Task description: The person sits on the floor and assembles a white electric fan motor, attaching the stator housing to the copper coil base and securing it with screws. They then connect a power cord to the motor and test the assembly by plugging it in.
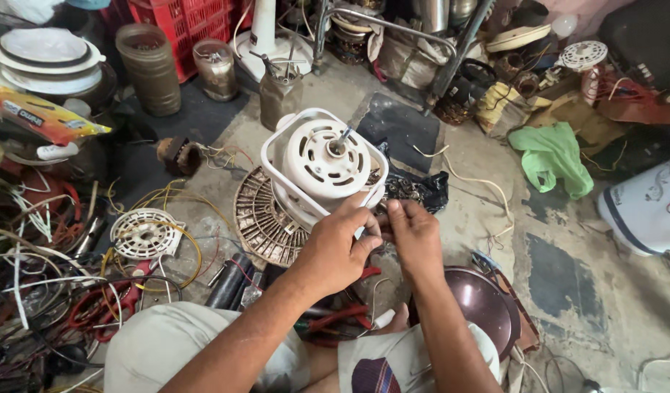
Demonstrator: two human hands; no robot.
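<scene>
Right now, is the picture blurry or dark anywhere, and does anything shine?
Head view: soft even daylight, the round white plastic fan motor sharp; the left hand and right hand slightly soft; the shiny brown metal bowl shows faint glare; edges bend outward; the wire pile at left sits in shade.

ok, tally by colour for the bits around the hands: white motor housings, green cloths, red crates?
White motor housings: 2, one at both hands (left, right), one lying among the wires
Green cloths: 1
Red crates: 1
Total: 4
</scene>
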